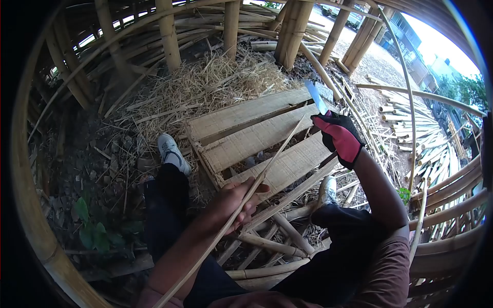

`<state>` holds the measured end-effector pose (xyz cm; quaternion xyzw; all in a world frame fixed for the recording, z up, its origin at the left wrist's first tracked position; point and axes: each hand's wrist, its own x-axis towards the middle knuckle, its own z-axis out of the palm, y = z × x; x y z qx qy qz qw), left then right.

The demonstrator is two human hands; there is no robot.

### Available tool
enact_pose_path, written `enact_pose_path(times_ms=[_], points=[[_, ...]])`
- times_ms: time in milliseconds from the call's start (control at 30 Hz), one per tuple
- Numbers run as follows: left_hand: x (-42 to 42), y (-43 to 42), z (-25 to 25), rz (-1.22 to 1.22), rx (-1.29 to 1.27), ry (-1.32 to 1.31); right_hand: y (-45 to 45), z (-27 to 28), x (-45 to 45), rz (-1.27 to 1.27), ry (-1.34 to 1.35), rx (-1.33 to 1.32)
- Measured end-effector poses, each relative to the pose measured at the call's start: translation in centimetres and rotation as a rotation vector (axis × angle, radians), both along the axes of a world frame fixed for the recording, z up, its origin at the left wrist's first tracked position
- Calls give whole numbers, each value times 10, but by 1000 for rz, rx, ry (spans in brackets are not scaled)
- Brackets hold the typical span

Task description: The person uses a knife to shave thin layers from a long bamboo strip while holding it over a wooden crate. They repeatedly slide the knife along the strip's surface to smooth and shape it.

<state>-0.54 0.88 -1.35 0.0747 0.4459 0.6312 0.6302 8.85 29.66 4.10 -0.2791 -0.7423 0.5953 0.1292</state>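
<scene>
My bare left hand (239,203) is closed around a long thin bamboo strip (275,159). The strip runs from the bottom edge, along my forearm, to a narrow tip over the slatted wooden bench (257,143). On my right hand (341,138) is a black and pink glove, and its fingers are wrapped round the handle of a knife (315,96). The broad, pale blade points up and away, above the bench's far right corner. Blade and strip are apart. Most of the knife's handle is hidden by the glove.
Bamboo posts (168,36) stand behind a heap of shavings (215,82). Cut bamboo poles (436,149) lie on the ground at the right. Curved bamboo rails (452,210) rise close by my right side. My shoes (172,151) are on either side of the bench.
</scene>
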Motion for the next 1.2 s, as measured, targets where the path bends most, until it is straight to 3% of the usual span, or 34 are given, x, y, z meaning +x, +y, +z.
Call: enact_pose_path(times_ms=[333, 1200], points=[[1, -1, 0, 12, 24, -25, 34, -50, -6, -175, 37, -124], [0, 0, -3, 12, 23, -40, 31, -49, -5, -169, -112, -147]])
